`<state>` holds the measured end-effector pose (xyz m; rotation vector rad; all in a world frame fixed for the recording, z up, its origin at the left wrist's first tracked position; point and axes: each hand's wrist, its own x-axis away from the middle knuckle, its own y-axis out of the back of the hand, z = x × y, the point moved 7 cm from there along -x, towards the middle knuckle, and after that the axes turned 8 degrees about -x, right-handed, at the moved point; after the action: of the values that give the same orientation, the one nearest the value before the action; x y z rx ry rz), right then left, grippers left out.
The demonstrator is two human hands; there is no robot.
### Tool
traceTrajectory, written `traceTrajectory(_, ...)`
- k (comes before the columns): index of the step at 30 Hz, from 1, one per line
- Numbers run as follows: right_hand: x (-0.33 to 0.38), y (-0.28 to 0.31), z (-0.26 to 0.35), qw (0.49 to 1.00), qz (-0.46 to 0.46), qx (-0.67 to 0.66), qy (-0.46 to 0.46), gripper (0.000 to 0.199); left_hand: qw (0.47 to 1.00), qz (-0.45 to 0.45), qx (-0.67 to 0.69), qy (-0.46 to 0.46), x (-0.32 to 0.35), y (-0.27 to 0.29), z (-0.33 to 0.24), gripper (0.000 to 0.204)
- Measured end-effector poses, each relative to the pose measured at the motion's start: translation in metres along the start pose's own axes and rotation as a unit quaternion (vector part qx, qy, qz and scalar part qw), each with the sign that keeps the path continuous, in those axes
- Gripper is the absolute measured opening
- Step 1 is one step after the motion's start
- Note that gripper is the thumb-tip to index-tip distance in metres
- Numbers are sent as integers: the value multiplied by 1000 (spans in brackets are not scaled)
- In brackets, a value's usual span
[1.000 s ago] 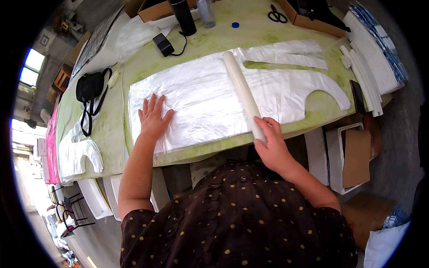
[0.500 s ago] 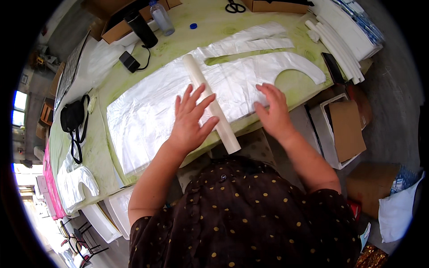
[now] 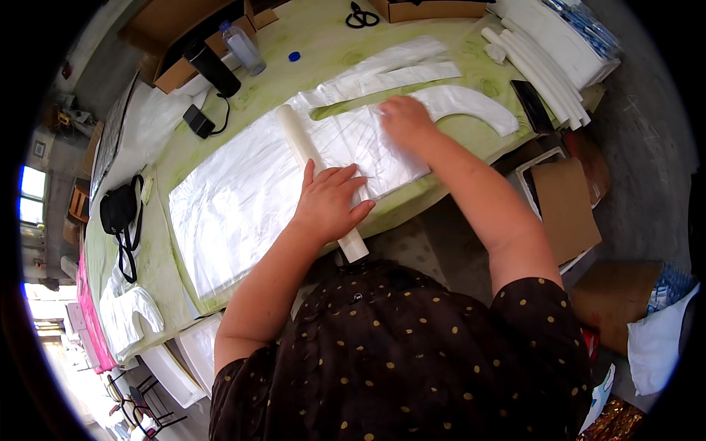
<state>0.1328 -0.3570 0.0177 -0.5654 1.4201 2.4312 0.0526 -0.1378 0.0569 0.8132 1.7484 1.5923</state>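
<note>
Right hand (image 3: 409, 126) farther across one white sheet (image 3: 239, 198), fingers unclear; left hand (image 3: 327, 206), fingers spread, over one pale roll (image 3: 296, 136)

The sheet (image 3: 232, 198) is white, roll (image 3: 296, 138) cream, shirt (image 3: 401, 349) yellow-dotted brown.

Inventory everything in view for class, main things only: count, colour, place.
Sheeting: layers uncountable, white, mid-table
Roll: one, cream, across sheeting
Slim rolls: several, white, table's right
Flat device: one, black, beside slim rolls
Scissors: one, black, far side
Cap: one, blue, far side
Tumbler: one, black, far left
Bottle: one, clear, beside tumbler
Corded device: one, black, near tumbler
Bag: one, black, table's left
Cardboard boxes: several, brown, far edge, floor
Tablecloth: one, green, under sheeting
Shirt: one, dark, lower middle
Left fingers: one set, bare, over roll
Right fingers: count unclear, bare, over sheeting
</note>
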Motion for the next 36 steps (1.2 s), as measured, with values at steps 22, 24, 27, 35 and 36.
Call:
traceTrajectory(22, 30, 85, -88, 981, -190, 36, -17, 32, 962, -139, 142, 186, -158, -26, 34, 62)
traceTrajectory(24, 33, 88, -85, 979, -202, 34, -1, 25, 966, -60, 183, 175, -164, -37, 32, 60)
traceTrajectory(27, 35, 94, -76, 977, -210, 22, 39, 16, 955, -46, 223, 191, -163, -45, 29, 50)
traceTrajectory(35, 29, 88, -79, 990, -138, 9, 26, 5, 940, -208, 191, 193, -155, -43, 28, 25)
traceTrajectory(36, 29, 90, -78, 987, -155, 12, 33, 6, 943, -193, 199, 186, -157, -44, 29, 26)
